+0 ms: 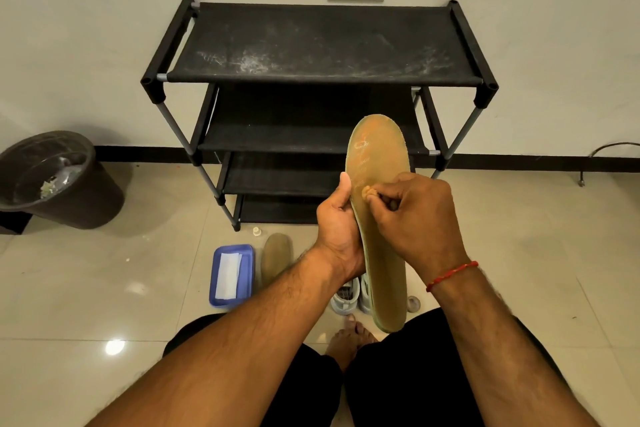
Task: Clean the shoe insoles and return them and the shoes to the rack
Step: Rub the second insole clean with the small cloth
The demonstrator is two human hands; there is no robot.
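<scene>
My left hand [337, 229] grips a long tan-green insole [377, 156] by its left edge, holding it upright in front of me, toe end up. My right hand [415, 218] pinches a small tan wad [367, 191] against the insole's middle. A second insole [276, 253] lies flat on the floor below the rack. A pair of pale grey shoes [346, 298] stands on the floor behind my hands, mostly hidden by them. The black shoe rack [322, 45] stands against the wall, its dusty shelves bare.
A blue tray [247, 265] holding a white sheet [228, 274] lies on the tiles left of the floor insole. A dark waste bin [59, 180] sits at far left. A small white cap [256, 231] and a small round object [412, 303] lie on the floor. My bare foot [349, 336] shows below.
</scene>
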